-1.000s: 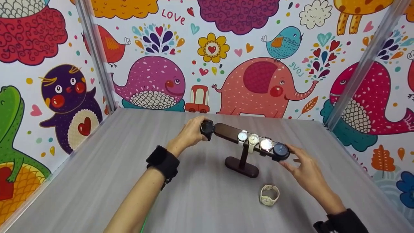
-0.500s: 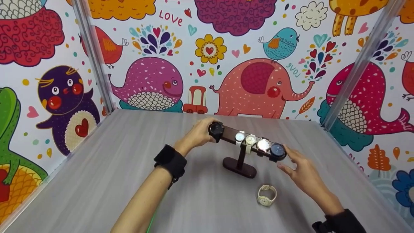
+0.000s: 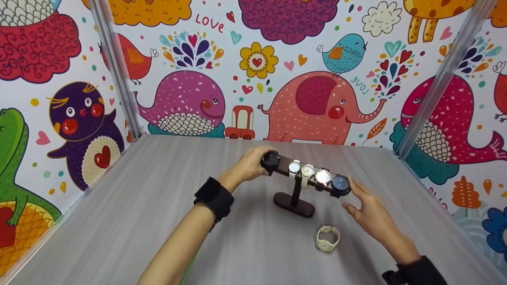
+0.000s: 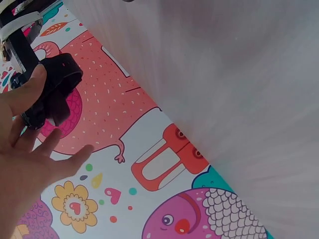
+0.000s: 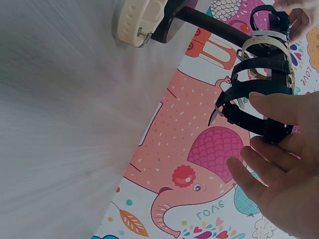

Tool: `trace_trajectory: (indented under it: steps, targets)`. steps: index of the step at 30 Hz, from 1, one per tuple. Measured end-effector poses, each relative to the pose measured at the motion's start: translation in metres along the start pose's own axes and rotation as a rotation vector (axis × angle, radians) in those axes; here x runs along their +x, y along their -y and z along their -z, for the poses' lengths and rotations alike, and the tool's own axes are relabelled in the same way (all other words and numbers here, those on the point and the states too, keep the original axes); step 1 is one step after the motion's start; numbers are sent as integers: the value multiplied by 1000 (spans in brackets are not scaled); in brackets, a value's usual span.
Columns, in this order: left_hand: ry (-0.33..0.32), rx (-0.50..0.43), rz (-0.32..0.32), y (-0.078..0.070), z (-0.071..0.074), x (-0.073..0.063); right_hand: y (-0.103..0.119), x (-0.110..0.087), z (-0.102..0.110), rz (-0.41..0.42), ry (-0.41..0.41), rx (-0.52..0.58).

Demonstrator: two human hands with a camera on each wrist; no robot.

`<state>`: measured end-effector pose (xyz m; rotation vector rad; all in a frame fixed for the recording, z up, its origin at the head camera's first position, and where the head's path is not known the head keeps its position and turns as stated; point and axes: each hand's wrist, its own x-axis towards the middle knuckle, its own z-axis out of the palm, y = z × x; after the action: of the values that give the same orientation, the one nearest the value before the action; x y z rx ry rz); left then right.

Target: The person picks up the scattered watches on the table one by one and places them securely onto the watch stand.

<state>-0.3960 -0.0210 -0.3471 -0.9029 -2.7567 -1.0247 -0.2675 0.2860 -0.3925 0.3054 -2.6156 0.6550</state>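
Note:
A dark brown watch stand (image 3: 294,204) stands on the table, its crossbar sloping down to the right. My left hand (image 3: 249,164) pinches a black watch (image 3: 271,160) between thumb and fingers; its closed band is around the bar's left end. Further along the bar sit a small white watch (image 3: 294,167), a cream watch (image 3: 307,171), a shiny-faced watch (image 3: 323,177) and a dark blue-faced watch (image 3: 340,183). My right hand (image 3: 374,215) holds the bar's right end, its thumb (image 5: 271,107) over a dark strap in the right wrist view.
Another cream watch (image 3: 327,239) lies on the grey table (image 3: 245,245) in front of the stand, its band closed in a loop. Printed cartoon walls (image 3: 245,71) with metal corner posts (image 3: 119,71) enclose the table at the back and sides.
My left hand has moved right with the black watch, from just off the bar's left tip to over the bar. The right hand stays at the right end.

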Motion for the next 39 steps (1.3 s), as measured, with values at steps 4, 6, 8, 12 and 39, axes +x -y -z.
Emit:
trace_trajectory:
  steps: [4, 6, 8, 12, 39]
  targets:
    - [5, 6, -17, -3, -1, 0, 1, 0, 0, 9, -1, -9]
    - [6, 14, -31, -5, -3, 1, 1, 0, 0, 11, -7, -10]
    - [4, 28, -49, -7, -4, 1, 0, -1, 0, 14, -13, -12]
    - [8, 56, -66, -11, -8, 2, 0, -1, 0, 17, -8, -15]
    - [9, 50, -72, -12, -18, -4, -2, -1, 1, 35, -9, -9]
